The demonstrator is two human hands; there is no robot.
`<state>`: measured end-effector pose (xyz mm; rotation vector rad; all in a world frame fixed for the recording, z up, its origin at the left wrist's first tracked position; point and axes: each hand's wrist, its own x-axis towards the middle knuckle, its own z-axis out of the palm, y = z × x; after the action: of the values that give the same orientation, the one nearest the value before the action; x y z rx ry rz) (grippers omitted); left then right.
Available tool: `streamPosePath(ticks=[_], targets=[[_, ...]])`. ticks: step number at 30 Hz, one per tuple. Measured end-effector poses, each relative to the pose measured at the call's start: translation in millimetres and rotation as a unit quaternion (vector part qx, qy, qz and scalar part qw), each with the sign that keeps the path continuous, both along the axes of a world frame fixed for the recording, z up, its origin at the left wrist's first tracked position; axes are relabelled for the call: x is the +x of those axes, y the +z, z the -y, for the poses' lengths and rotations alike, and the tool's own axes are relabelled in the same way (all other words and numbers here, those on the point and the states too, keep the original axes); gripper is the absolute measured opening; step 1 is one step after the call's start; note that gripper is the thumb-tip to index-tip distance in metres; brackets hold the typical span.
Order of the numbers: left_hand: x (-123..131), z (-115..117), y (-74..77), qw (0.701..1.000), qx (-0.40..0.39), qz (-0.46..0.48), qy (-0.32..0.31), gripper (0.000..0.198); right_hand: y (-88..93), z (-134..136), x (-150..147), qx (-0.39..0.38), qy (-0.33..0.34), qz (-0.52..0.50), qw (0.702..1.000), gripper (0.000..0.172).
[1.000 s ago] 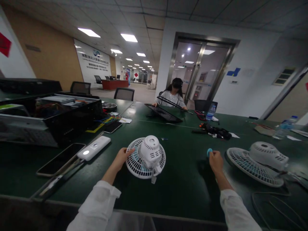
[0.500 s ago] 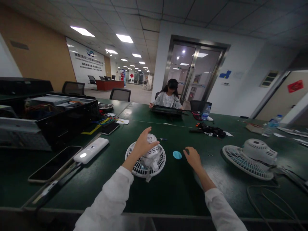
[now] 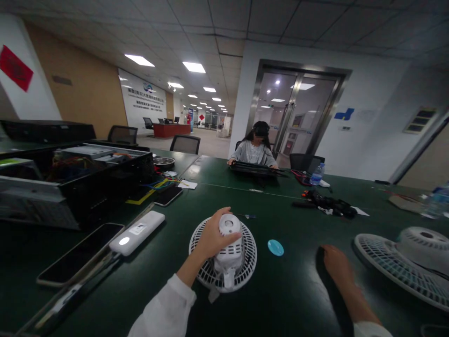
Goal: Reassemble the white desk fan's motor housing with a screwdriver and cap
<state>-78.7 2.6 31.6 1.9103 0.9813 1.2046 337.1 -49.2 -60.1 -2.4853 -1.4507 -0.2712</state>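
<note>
The left hand (image 3: 213, 239) reaches forward from a white sleeve (image 3: 164, 311), wrist low and angled up to the right, and its fingers (image 3: 229, 238) curl together over the top of the motor housing (image 3: 229, 250) of a small white desk fan (image 3: 224, 278). It is a closed wrap around the housing, not a pinch, though the palm side is hidden. The fan lies on its back on a dark green work table (image 3: 291, 299), its round grille flat and the housing standing up from the middle, with a cord end showing at the near edge.

The right hand (image 3: 336, 264) lies palm down on the table, the forearm running straight back toward the camera. Its fingers look pressed together and extended, with nothing visible in them, though shadow dulls the detail. It sits well right of a small blue disc (image 3: 275, 247) and near a second white fan (image 3: 396, 264), which lies tilted at the right edge of view.

Left of the first fan are a white power bank (image 3: 136, 238) and a smartphone (image 3: 80, 252) — both apart from the hands.
</note>
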Motion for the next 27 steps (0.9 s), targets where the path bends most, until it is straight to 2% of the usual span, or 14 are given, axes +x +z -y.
streamPosePath(ticks=[3,6,10,12,14,17,18,20,22,25,27], targets=[[-1.1,2.2,-2.0,1.0,0.002,-0.008,0.006,0.06,0.9,-0.6,-0.1,0.019,0.004,-0.012,1.0,0.037],[-1.8,1.9,-2.7,1.0,0.007,-0.009,-0.002,0.056,7.0,3.0,-5.0,0.041,-0.002,-0.032,0.999,0.036],[-2.0,2.4,-1.8,1.0,0.006,-0.009,-0.001,0.055,28.2,1.6,-22.0,0.08,0.003,-0.067,0.995,0.026],[-1.7,3.0,-1.3,1.0,0.008,-0.01,0.002,0.055,44.8,-5.0,-40.4,0.107,0.035,-0.085,0.99,0.022],[-1.3,3.5,-1.0,1.0,0.011,-0.011,0.003,0.055,65.6,-13.6,-68.6,0.13,0.102,-0.106,0.981,0.02],[-1.2,3.7,-0.9,1.0,0.008,-0.015,0.003,0.056,105.1,-22.2,-125.7,0.147,0.234,-0.131,0.952,0.023],[-1.3,3.6,-1.0,1.0,0.007,-0.015,0.002,0.056,119.9,-22.7,-146.5,0.155,0.286,-0.142,0.935,0.025],[-1.9,3.1,-1.3,1.0,0.008,-0.012,0.002,0.056,149.0,-20.2,-185.8,0.185,0.425,-0.189,0.866,0.025],[-3.1,2.3,-1.7,1.0,0.017,-0.011,-0.004,0.056,172.6,-15.1,-218.0,0.168,0.509,-0.194,0.821,0.02],[-6.4,0.9,-2.0,0.999,0.033,-0.02,-0.032,0.061,188.9,-9.9,-248.1,0.086,0.589,-0.18,0.783,0.018],[-8.6,0.0,-1.7,0.998,0.034,-0.024,-0.054,0.065,187.8,-11.1,-257.9,0.038,0.598,-0.167,0.783,0.016]])
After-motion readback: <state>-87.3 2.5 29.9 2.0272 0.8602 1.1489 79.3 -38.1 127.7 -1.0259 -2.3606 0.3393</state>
